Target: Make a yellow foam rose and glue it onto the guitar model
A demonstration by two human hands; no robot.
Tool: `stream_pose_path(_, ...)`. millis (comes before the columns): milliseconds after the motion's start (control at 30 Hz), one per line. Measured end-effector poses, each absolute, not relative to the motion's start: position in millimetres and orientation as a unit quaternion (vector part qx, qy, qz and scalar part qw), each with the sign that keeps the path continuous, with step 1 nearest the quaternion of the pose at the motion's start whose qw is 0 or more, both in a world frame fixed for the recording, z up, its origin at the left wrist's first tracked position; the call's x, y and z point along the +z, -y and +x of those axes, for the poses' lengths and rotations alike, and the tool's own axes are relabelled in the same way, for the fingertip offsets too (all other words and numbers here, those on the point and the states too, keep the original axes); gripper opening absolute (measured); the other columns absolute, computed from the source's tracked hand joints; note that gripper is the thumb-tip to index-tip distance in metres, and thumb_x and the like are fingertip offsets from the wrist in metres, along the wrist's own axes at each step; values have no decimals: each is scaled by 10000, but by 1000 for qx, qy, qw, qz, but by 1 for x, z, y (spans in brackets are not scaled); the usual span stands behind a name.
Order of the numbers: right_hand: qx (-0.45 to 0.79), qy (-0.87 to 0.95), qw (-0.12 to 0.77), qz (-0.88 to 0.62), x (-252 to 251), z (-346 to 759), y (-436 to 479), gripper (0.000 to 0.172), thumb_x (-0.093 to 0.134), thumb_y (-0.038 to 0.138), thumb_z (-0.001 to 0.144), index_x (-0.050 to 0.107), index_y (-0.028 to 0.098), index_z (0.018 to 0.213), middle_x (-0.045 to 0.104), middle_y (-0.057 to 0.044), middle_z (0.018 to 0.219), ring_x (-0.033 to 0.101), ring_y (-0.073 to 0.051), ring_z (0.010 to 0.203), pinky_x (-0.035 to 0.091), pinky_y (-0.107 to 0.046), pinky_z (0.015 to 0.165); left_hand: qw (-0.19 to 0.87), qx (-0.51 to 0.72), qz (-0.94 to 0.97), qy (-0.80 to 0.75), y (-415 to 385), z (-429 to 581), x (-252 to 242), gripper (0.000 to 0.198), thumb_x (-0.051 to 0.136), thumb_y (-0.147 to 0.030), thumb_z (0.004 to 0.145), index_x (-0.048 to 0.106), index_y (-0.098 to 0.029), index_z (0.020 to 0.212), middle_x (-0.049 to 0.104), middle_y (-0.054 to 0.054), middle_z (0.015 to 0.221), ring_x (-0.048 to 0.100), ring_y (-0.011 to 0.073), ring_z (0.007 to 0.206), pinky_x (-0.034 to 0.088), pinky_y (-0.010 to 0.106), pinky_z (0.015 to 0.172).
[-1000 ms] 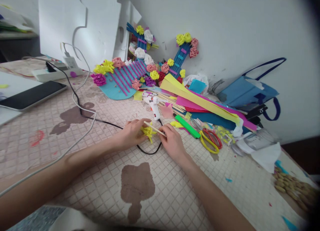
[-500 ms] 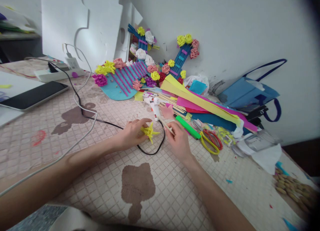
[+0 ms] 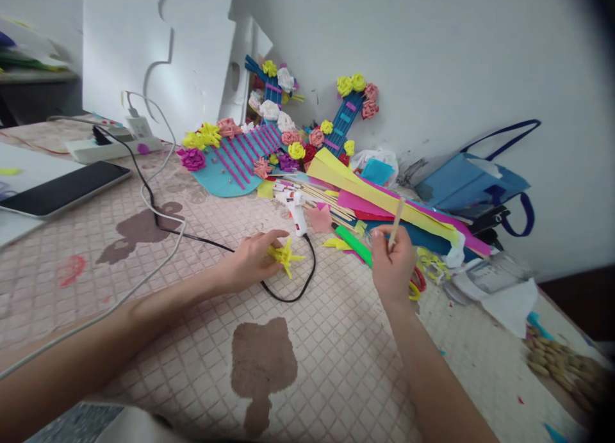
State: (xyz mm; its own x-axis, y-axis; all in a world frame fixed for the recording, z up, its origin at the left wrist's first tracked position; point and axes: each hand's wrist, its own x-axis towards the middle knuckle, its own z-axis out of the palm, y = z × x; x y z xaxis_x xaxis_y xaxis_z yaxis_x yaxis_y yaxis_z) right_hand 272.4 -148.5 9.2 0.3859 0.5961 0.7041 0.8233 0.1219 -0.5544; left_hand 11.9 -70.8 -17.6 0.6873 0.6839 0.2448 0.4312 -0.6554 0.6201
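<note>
My left hand (image 3: 252, 259) rests on the table and pinches a small yellow spiky paper flower (image 3: 284, 256). My right hand (image 3: 393, 262) is raised to the right, closed around a thin wooden stick (image 3: 396, 220) that points upward. A white hot glue gun (image 3: 294, 206) lies just beyond the flower, its black cord (image 3: 288, 296) looping around my left hand. Under my right hand lie yellow and red scissors (image 3: 417, 284) and a green marker (image 3: 354, 245).
Foam sheets in yellow, pink and blue (image 3: 384, 203) pile up at the back right beside a blue bag (image 3: 473, 180). Blue craft pieces with paper roses (image 3: 240, 155) lean against the wall. A phone (image 3: 60, 188) and a power strip (image 3: 108, 147) sit at the left.
My right hand has lifted the wooden stick away from the yellow flower and swung it to the right, tipping it upright. My left hand has stayed put with the flower.
</note>
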Motion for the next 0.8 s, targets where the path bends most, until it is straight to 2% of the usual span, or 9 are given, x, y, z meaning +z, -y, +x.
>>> stream_pose_path(233,-78,504,550,-661,12,287,152,198,479,387,870,536,201,832,495,28,622,449,-136,553,356,-269,549,266,255,872,-322,66,9,-17,505,563,-281,786,405,-185,1256,618,87,1044,603,229,973,464,400,861)
stream_pose_path(433,42,597,462,-654,4,245,154,278,460,369,887,532,205,674,455,34,536,435,-132,528,354,-267,537,265,264,874,-310,68,8,-15,511,555,-270,790,398,-185,1269,610,78,1041,600,217,978,476,381,849)
stream_pose_path(533,88,636,426,-638,-1,225,153,105,542,302,833,555,203,802,565,11,712,442,-118,544,352,-251,517,276,265,878,-287,73,9,-11,537,568,-254,790,380,-205,1291,614,65,1036,600,200,969,478,356,844)
stream_pose_path(633,121,691,369,-609,-9,213,150,96,584,229,790,569,210,883,596,-13,862,514,-139,664,387,-250,570,276,260,888,-260,77,9,-8,532,584,-245,787,388,-199,1279,616,66,1027,593,203,982,473,349,850)
stream_pose_path(733,113,732,319,-591,-17,209,147,22,577,195,799,566,209,787,582,-9,787,544,-166,744,396,-264,631,266,246,897,-252,79,10,-9,472,578,-242,795,415,-201,1236,608,77,1072,574,218,1026,459,358,869)
stream_pose_path(800,108,739,303,-592,-21,208,146,78,564,193,818,551,207,743,571,-2,745,539,-162,711,383,-263,616,255,234,902,-257,78,11,-10,483,581,-246,795,405,-202,1242,602,82,1112,560,231,1060,442,380,894)
